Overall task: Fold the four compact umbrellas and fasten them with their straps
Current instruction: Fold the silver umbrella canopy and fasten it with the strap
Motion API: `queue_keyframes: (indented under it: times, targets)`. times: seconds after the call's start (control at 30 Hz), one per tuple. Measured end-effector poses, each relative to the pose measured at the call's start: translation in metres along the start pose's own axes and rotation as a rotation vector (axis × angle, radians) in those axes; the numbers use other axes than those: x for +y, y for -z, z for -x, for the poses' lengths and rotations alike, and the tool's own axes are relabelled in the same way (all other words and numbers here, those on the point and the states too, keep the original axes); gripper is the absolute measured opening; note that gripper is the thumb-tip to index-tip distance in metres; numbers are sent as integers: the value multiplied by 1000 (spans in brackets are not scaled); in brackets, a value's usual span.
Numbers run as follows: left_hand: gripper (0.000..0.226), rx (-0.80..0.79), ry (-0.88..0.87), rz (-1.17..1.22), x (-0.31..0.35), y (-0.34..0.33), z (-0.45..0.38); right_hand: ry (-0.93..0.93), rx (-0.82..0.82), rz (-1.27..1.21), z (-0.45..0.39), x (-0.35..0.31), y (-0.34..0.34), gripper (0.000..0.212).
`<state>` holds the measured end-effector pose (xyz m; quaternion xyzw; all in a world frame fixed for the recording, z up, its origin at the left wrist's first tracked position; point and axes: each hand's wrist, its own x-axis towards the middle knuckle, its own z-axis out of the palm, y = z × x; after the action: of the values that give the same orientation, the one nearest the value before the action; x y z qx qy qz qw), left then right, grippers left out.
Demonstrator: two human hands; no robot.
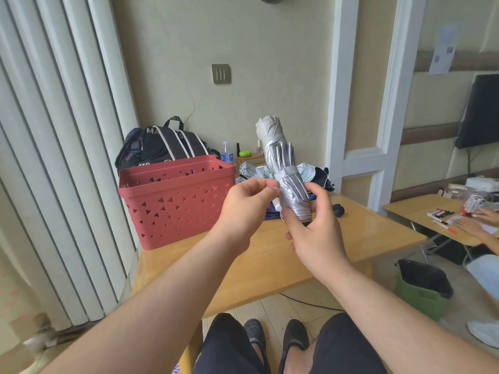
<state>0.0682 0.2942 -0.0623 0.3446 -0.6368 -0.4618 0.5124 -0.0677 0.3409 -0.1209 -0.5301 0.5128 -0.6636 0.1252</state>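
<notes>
Step in hand: fastening the strap (285,172) around a folded silver compact umbrella (283,168) — a judgement from how the band already circles the roll.
Umbrella position: held upright in the air above the wooden desk (270,255), just right of the red perforated basket (175,198), canopy pleats gathered and rib tips lying against the fabric.
Right hand (316,233): fingers and thumb curl around the lower end of the roll near the handle, gripping it firmly.
Left hand (245,206): fingertips pinched together at the strap's free end, against the left side of the roll.
Other umbrellas: patterned canopy fabric (253,171) lies on the desk behind the hands; how many umbrellas, and whether folded, cannot be told.
How to do it well: keep the right grip tight so the pleats do not spring loose, draw the strap snug and level around the middle, then press its end flat onto the fastener — a slack wrap would likely let the roll bulge.
Risk: a pleat caught under the band may stop it closing.
</notes>
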Motion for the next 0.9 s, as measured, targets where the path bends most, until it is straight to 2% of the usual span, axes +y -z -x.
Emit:
queue_keyframes:
  times: [0.1, 0.2, 0.3, 0.37, 0.57, 0.8, 0.9]
  targets:
    - [21, -20, 55, -9, -1, -3, 0, 11, 24, 86, 2, 0, -2, 50]
    - [23, -26, 97, -39, 0, -4, -1, 92, 43, 240, 6, -1, -2, 52]
    - [35, -31, 136, -73, 0, -4, -2, 186, 60, 433, 9, 1, 0, 54]
    - [36, -30, 156, -77, -2, -5, -2, 192, 53, 492, 9, 3, 1, 54]
    - [19, -20, 222, -5, -7, -17, -8, 101, 28, 499, 5, 14, 1, 51]
    - [24, 25, 203, 172, -17, -29, -6, 63, 1, 487, 5, 18, 4, 46]
    - [18, 59, 236, 239, -20, -28, -8, 70, -6, 496, 5, 18, 5, 48]
